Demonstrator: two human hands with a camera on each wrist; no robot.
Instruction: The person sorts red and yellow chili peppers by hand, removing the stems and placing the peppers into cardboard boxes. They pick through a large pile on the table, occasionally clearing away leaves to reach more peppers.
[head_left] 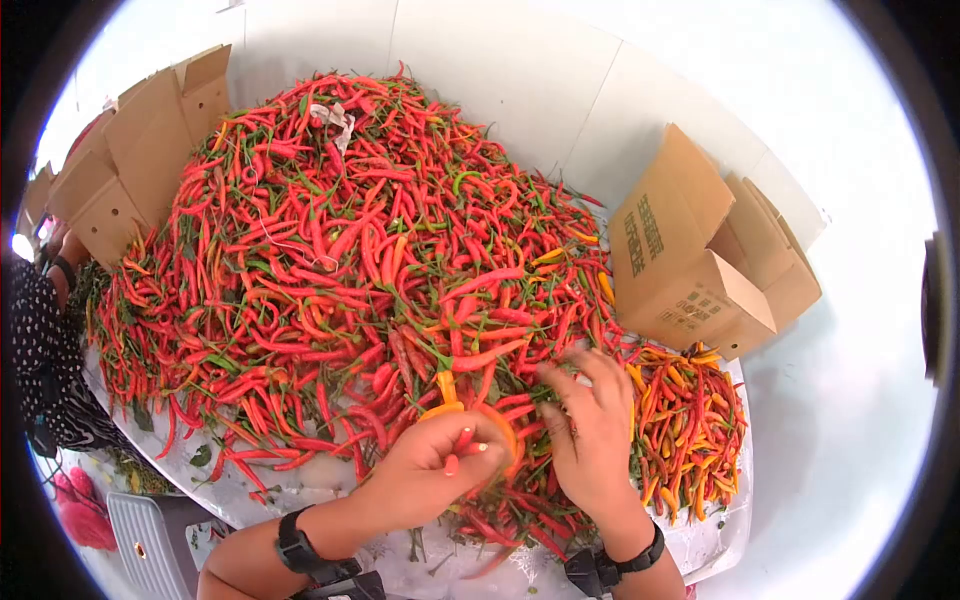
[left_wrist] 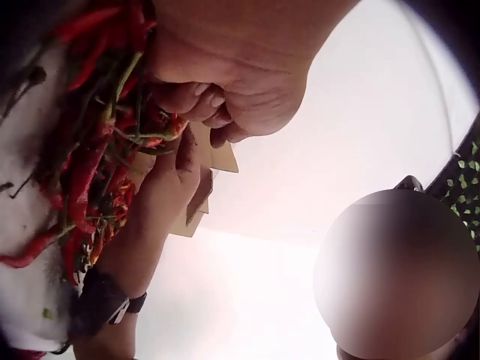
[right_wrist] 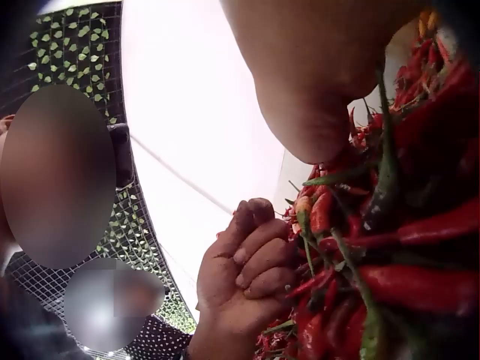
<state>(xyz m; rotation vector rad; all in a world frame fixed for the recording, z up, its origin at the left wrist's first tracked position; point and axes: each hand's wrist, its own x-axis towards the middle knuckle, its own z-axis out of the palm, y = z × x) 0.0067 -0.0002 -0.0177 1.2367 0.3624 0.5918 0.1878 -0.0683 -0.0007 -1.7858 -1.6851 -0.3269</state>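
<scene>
My left hand (head_left: 435, 465) is over the front of a big heap of red chili peppers (head_left: 330, 270). Its fingers are curled, and red pepper ends show between them in the head view. In the right wrist view the same hand (right_wrist: 251, 274) looks like a loose fist beside the peppers. Partly behind it is an orange, rounded object with a yellow-orange upright part (head_left: 446, 388); its kind is unclear. My right hand (head_left: 592, 430) reaches over the heap's front right edge, fingers spread and slightly bent, fingertips at the peppers.
At right stands an open cardboard box (head_left: 680, 260). Before it lies a smaller pile of orange and red peppers (head_left: 690, 430). More cardboard boxes (head_left: 140, 150) stand at left, near a person in a dotted garment (head_left: 45, 350). A grey bin (head_left: 150, 540) is below the table's left edge.
</scene>
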